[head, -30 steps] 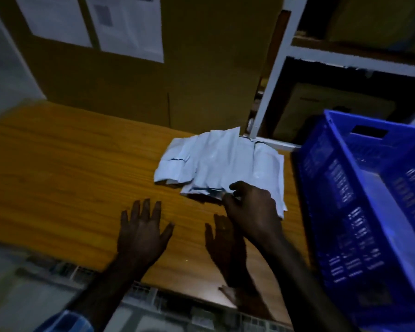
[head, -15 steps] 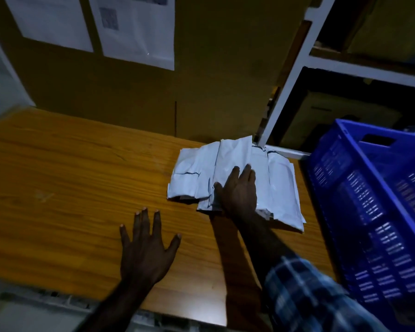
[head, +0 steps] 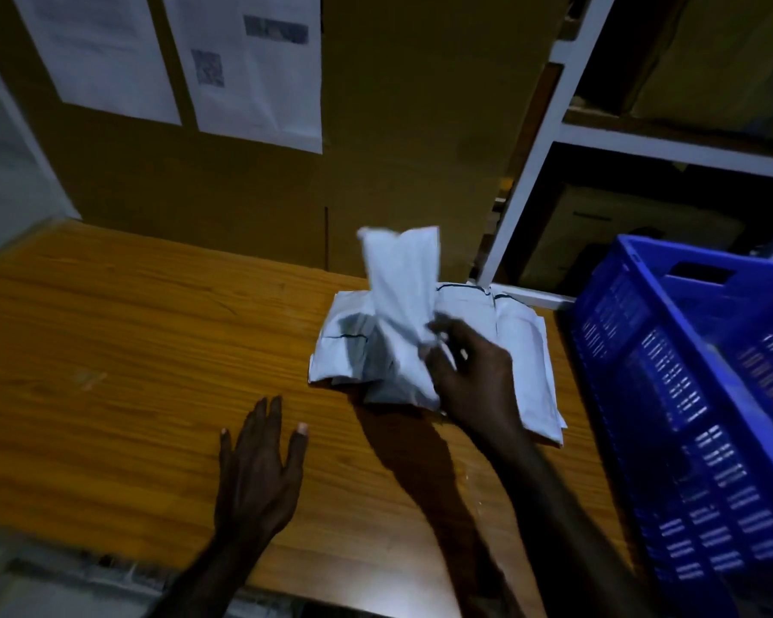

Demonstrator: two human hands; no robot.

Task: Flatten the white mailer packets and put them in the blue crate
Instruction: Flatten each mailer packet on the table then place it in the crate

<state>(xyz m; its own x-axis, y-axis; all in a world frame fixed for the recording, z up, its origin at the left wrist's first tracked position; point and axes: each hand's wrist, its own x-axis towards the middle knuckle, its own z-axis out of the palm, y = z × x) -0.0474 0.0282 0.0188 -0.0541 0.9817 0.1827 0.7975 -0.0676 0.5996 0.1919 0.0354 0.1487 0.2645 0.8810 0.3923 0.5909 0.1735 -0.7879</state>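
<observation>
A pile of white mailer packets (head: 521,345) lies on the wooden table (head: 130,350) near its back right corner. My right hand (head: 474,376) grips one white mailer packet (head: 400,305) by its lower right edge and holds it tilted up above the pile, its far end raised. My left hand (head: 260,475) rests flat on the table with fingers spread, to the left of the pile and apart from it. The blue crate (head: 697,394) stands at the right, just beside the pile.
A brown cardboard wall (head: 398,127) with two white printed sheets (head: 251,69) rises behind the table. A white metal shelf frame (head: 536,140) holding cardboard boxes stands at the back right, behind the crate. The table's front edge runs along the bottom.
My right hand went from pressing flat on the pile to gripping one packet and lifting it up off the pile. My left hand stayed flat on the table.
</observation>
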